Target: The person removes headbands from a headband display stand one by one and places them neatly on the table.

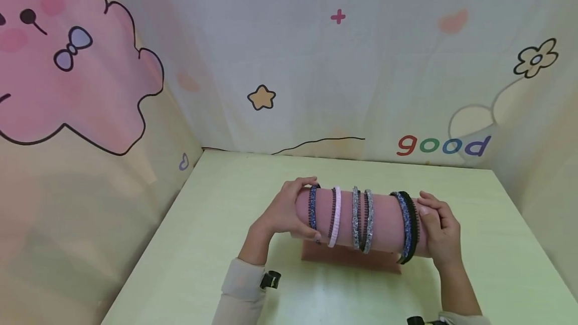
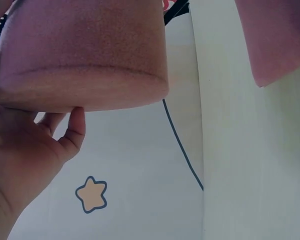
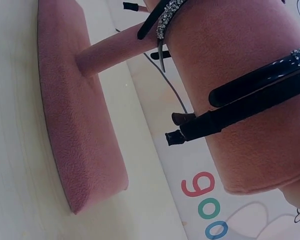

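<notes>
A pink velvet headband display stand point(image 1: 384, 214) has a thick horizontal roll on a flat base point(image 1: 343, 257). At its left end my left hand point(image 1: 283, 212) holds a blue glitter headband point(image 1: 312, 209), fingertips over the top and thumb at the lower front. The left wrist view shows fingers against the roll's end face point(image 2: 85, 92). My right hand point(image 1: 447, 234) grips the roll's right end, mostly hidden behind it in the right wrist view. Between the hands are a pale pink headband point(image 1: 336, 217), two silver glitter headbands point(image 1: 370, 219), another blue glitter one point(image 1: 406, 222) and a black headband point(image 1: 413, 234).
The stand is on a pale table point(image 1: 194, 245). A post point(image 3: 120, 47) joins roll and base. Behind hangs a printed cloth point(image 1: 293, 54) with a star and the word "good". Dark headband ends point(image 3: 175, 137) stick out below the roll.
</notes>
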`<state>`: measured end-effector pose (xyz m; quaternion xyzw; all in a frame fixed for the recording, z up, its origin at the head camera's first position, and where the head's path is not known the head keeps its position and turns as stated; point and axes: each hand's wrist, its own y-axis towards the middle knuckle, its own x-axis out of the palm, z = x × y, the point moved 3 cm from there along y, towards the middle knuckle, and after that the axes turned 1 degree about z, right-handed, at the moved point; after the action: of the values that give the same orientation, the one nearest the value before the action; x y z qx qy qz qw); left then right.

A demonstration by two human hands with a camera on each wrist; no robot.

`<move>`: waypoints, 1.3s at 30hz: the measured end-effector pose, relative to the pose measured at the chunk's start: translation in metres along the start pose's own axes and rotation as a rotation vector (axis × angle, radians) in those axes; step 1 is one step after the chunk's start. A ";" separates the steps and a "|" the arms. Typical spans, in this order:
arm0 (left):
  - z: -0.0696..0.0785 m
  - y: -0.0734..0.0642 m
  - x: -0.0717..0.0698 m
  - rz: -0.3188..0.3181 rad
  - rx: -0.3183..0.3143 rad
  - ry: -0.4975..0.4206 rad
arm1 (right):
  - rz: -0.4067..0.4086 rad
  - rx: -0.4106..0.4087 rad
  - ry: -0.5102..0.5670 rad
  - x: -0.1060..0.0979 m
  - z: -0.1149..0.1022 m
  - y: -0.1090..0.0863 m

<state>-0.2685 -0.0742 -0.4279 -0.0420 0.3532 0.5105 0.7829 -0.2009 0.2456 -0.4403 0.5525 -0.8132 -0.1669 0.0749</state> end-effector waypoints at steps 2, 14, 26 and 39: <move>-0.002 0.002 0.000 0.000 0.007 -0.008 | 0.005 0.007 0.006 0.000 0.001 -0.001; -0.006 0.002 -0.004 -0.001 0.033 -0.120 | -0.008 -0.019 0.019 0.001 0.001 0.002; 0.017 -0.008 -0.012 -0.081 0.054 -0.164 | -0.010 -0.001 0.041 0.000 0.004 -0.001; -0.019 -0.005 -0.004 -0.080 0.011 -0.281 | 0.010 -0.015 0.052 0.001 0.002 -0.002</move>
<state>-0.2749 -0.0879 -0.4414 0.0203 0.2410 0.4776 0.8446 -0.2007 0.2445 -0.4432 0.5521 -0.8123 -0.1584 0.1009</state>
